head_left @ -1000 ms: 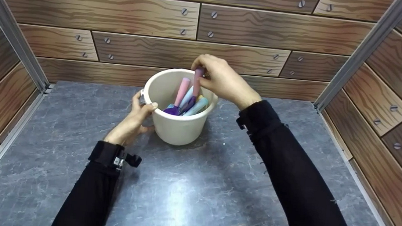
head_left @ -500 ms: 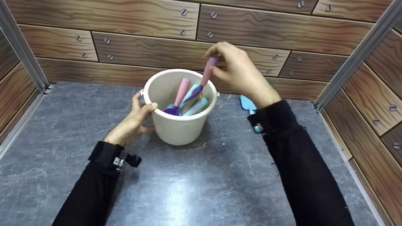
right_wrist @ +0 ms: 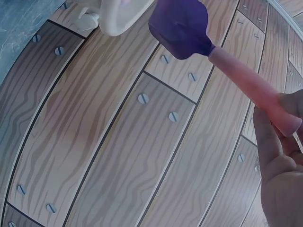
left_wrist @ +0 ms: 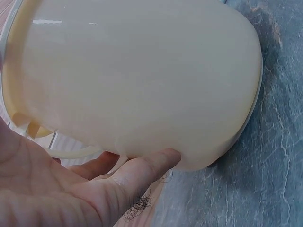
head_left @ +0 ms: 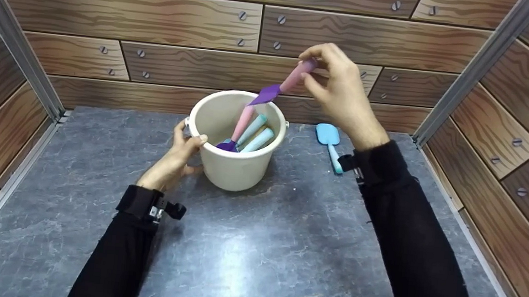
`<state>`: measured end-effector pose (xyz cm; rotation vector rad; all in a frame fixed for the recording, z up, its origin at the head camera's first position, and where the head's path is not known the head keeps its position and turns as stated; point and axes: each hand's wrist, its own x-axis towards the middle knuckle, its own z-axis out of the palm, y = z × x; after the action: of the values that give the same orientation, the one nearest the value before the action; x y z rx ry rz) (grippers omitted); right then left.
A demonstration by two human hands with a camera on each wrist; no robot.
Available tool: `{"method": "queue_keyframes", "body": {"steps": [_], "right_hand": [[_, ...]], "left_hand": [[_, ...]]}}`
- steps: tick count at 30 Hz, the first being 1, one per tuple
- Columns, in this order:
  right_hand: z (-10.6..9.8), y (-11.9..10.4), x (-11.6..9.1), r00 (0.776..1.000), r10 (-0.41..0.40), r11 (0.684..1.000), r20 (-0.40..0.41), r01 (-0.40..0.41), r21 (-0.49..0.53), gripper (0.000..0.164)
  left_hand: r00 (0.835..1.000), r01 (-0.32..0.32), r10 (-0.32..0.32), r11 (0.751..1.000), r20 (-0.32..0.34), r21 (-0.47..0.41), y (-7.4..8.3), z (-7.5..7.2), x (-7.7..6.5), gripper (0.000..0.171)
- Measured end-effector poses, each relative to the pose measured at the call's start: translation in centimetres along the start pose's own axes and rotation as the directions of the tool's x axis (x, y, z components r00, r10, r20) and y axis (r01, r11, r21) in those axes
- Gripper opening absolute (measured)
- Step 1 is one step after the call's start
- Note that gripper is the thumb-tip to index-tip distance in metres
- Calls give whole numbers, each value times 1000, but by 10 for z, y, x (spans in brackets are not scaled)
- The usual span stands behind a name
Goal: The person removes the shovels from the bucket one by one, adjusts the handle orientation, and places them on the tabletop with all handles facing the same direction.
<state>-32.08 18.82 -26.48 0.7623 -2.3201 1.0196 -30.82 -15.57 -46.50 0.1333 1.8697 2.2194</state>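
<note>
A cream plastic bucket stands upright on the grey tabletop. At its left side my left hand holds it, thumb over the rim and fingers along the outer wall, as the left wrist view also shows. Pinched by the end of its pink handle, a toy shovel with a purple blade is in my right hand, tilted, up and right of the bucket. Its blade tip overlaps the bucket's far rim in the head view. Inside the bucket lie another shovel with a pink handle and turquoise handles.
A blue toy shovel lies on the tabletop to the right of the bucket, close to my right wrist strap. Wood-patterned walls enclose the back and both sides, with metal rails at the corners.
My right hand has lifted the purple-bladed shovel up and right out of the bucket. Its moving arm has uncovered the blue shovel. The left hand and the bucket have stayed put.
</note>
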Motion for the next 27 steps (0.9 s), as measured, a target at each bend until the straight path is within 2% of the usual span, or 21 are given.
{"method": "queue_keyframes", "body": {"steps": [7, 16, 27], "right_hand": [[-5, 11, -7, 993, 56, 998, -107, -52, 33, 29], [-5, 29, -22, 962, 73, 997, -265, -70, 22, 28], [-2, 44, -42, 925, 129, 992, -358, -123, 41, 26]], "left_hand": [[1000, 2, -2, 1000, -9, 2, 0, 1, 0, 109], [1000, 6, -6, 1000, -8, -1, 1, 1, -1, 106], [1000, -6, 6, 1000, 13, 3, 0, 0, -1, 105]]}}
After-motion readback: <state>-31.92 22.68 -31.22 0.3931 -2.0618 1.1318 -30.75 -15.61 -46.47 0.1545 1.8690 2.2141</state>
